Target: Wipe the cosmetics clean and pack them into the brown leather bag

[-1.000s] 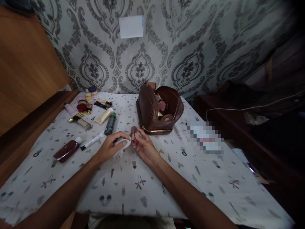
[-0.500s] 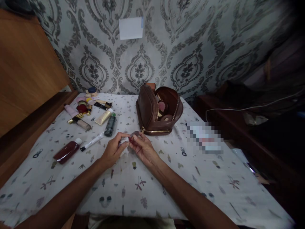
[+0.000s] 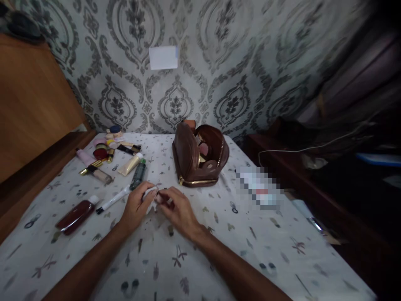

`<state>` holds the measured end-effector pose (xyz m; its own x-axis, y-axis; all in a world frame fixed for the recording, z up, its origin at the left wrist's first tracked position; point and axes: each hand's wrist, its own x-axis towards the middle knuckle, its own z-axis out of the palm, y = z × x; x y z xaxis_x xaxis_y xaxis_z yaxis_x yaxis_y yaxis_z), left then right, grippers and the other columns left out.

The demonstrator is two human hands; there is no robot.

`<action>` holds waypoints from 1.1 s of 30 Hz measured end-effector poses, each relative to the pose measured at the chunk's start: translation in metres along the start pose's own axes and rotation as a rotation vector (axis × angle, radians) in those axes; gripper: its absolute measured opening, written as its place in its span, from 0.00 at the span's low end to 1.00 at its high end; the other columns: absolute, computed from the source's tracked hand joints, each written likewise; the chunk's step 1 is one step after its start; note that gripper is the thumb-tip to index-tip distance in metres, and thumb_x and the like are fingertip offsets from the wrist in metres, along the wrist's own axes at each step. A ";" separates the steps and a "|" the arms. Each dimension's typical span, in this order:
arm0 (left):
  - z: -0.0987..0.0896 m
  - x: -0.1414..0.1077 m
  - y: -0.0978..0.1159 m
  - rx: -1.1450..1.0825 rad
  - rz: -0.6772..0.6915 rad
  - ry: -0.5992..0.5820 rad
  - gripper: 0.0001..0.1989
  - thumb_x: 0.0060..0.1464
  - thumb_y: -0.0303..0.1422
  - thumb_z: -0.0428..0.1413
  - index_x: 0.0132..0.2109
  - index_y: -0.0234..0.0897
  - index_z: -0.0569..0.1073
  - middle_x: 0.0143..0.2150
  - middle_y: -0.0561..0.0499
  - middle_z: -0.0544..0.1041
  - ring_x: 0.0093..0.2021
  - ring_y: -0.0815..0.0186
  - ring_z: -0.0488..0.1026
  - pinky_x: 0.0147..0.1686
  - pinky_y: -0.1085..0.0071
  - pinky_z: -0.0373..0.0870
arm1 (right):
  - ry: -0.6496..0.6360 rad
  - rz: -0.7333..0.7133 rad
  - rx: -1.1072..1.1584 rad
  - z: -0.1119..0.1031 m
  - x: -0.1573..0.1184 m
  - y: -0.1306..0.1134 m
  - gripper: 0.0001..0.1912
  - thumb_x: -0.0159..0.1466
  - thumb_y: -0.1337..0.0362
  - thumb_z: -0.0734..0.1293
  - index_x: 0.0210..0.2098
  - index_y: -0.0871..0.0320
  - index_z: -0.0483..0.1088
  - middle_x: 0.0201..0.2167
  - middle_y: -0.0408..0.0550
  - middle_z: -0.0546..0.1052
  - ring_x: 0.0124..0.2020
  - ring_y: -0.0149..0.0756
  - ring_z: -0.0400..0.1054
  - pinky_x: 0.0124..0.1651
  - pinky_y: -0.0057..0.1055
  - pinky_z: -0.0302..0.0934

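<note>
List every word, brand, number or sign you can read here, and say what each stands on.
No text can be read.
Dark green bottle: any print too small and blurred.
White tube: any print too small.
Pixelated item: hidden by the blocks.
White paper: no writing can be made out.
Tissue in the left hand: none visible.
</note>
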<state>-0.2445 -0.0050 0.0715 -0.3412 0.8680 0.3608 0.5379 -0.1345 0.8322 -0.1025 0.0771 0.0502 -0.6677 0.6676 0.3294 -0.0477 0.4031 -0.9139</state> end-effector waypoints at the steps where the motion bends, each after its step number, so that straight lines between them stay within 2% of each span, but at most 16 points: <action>1: 0.000 0.000 0.001 -0.017 -0.019 -0.016 0.13 0.63 0.41 0.49 0.36 0.37 0.71 0.32 0.53 0.71 0.34 0.66 0.68 0.37 0.71 0.65 | -0.032 -0.038 -0.038 -0.001 -0.001 -0.001 0.12 0.55 0.72 0.69 0.37 0.52 0.74 0.32 0.42 0.72 0.35 0.36 0.66 0.41 0.33 0.61; 3: 0.000 0.001 0.000 -0.065 -0.084 -0.017 0.16 0.63 0.44 0.49 0.35 0.38 0.70 0.29 0.54 0.69 0.31 0.66 0.67 0.33 0.72 0.64 | -0.051 -0.032 -0.017 -0.004 -0.002 -0.005 0.11 0.55 0.71 0.70 0.37 0.52 0.73 0.33 0.43 0.73 0.36 0.36 0.67 0.41 0.33 0.62; 5: 0.001 0.001 -0.001 -0.106 -0.157 -0.008 0.17 0.62 0.47 0.49 0.35 0.38 0.70 0.27 0.55 0.68 0.29 0.67 0.65 0.30 0.74 0.63 | 0.015 0.033 0.086 -0.015 0.001 -0.013 0.11 0.56 0.70 0.70 0.38 0.52 0.71 0.35 0.42 0.74 0.36 0.36 0.69 0.39 0.31 0.63; 7: 0.003 0.001 -0.002 -0.111 -0.197 -0.008 0.18 0.62 0.48 0.49 0.35 0.39 0.70 0.26 0.56 0.67 0.27 0.68 0.65 0.28 0.74 0.62 | 0.125 0.058 0.197 -0.037 0.011 -0.027 0.16 0.58 0.67 0.70 0.45 0.51 0.68 0.35 0.42 0.75 0.35 0.36 0.71 0.38 0.32 0.64; 9: 0.004 0.001 -0.003 -0.092 -0.194 -0.025 0.19 0.61 0.49 0.48 0.34 0.39 0.71 0.26 0.55 0.68 0.27 0.67 0.66 0.28 0.75 0.64 | 0.205 -0.003 0.221 -0.070 0.026 -0.043 0.24 0.60 0.64 0.70 0.54 0.48 0.62 0.34 0.42 0.76 0.33 0.37 0.72 0.39 0.36 0.66; 10: 0.005 0.001 -0.003 -0.078 -0.177 -0.033 0.18 0.61 0.48 0.49 0.35 0.39 0.71 0.28 0.55 0.69 0.29 0.66 0.67 0.30 0.74 0.65 | 0.235 -0.047 0.169 -0.089 0.036 -0.049 0.26 0.60 0.63 0.71 0.55 0.48 0.61 0.34 0.42 0.76 0.34 0.38 0.73 0.40 0.36 0.66; 13: 0.008 0.001 -0.009 -0.035 -0.130 -0.085 0.17 0.61 0.47 0.50 0.37 0.40 0.73 0.32 0.52 0.74 0.35 0.63 0.72 0.35 0.73 0.68 | 0.316 -0.138 -0.102 -0.147 0.069 -0.060 0.19 0.60 0.62 0.70 0.50 0.51 0.64 0.29 0.40 0.76 0.32 0.37 0.71 0.41 0.36 0.63; 15: 0.008 0.000 -0.014 -0.008 -0.112 -0.142 0.17 0.61 0.47 0.49 0.38 0.40 0.74 0.34 0.52 0.76 0.37 0.61 0.73 0.36 0.72 0.70 | 0.285 -0.124 -0.372 -0.176 0.090 -0.057 0.14 0.59 0.64 0.69 0.45 0.54 0.67 0.29 0.40 0.75 0.31 0.36 0.70 0.40 0.34 0.61; 17: 0.009 0.000 -0.020 0.007 -0.103 -0.194 0.16 0.61 0.46 0.49 0.38 0.41 0.75 0.34 0.51 0.77 0.38 0.60 0.74 0.36 0.72 0.71 | 0.231 -0.105 -0.660 -0.193 0.106 -0.052 0.08 0.59 0.66 0.67 0.39 0.56 0.69 0.30 0.42 0.74 0.32 0.34 0.68 0.38 0.31 0.59; 19: 0.009 0.001 -0.026 0.013 -0.099 -0.209 0.16 0.62 0.46 0.49 0.39 0.41 0.75 0.34 0.52 0.77 0.37 0.60 0.75 0.37 0.72 0.72 | 0.152 -0.086 -0.902 -0.200 0.118 -0.047 0.06 0.58 0.69 0.66 0.36 0.58 0.70 0.31 0.43 0.74 0.32 0.34 0.67 0.37 0.30 0.57; 21: 0.009 0.002 -0.030 0.014 -0.098 -0.213 0.15 0.61 0.46 0.49 0.39 0.42 0.75 0.34 0.52 0.78 0.37 0.60 0.76 0.37 0.72 0.72 | 0.017 -0.067 -1.102 -0.200 0.127 -0.047 0.07 0.58 0.71 0.66 0.37 0.58 0.71 0.32 0.46 0.75 0.34 0.35 0.67 0.38 0.30 0.55; 25: 0.008 0.004 -0.037 0.018 -0.099 -0.193 0.14 0.61 0.45 0.50 0.39 0.43 0.75 0.35 0.53 0.78 0.39 0.60 0.77 0.37 0.74 0.73 | -0.261 -0.051 -1.419 -0.198 0.142 -0.050 0.07 0.59 0.70 0.68 0.38 0.59 0.74 0.34 0.51 0.77 0.44 0.44 0.68 0.43 0.33 0.52; 33: 0.009 -0.002 -0.046 0.090 -0.202 -0.140 0.18 0.58 0.49 0.52 0.41 0.41 0.76 0.41 0.51 0.79 0.44 0.60 0.77 0.44 0.74 0.74 | -0.458 0.060 -1.557 -0.199 0.155 -0.037 0.10 0.59 0.64 0.70 0.42 0.57 0.75 0.40 0.53 0.78 0.48 0.46 0.68 0.47 0.36 0.51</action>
<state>-0.2614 0.0040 0.0286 -0.3415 0.9317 0.1241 0.5382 0.0856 0.8385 -0.0566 0.2900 0.1822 -0.8076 0.5875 -0.0504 0.5524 0.7837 0.2840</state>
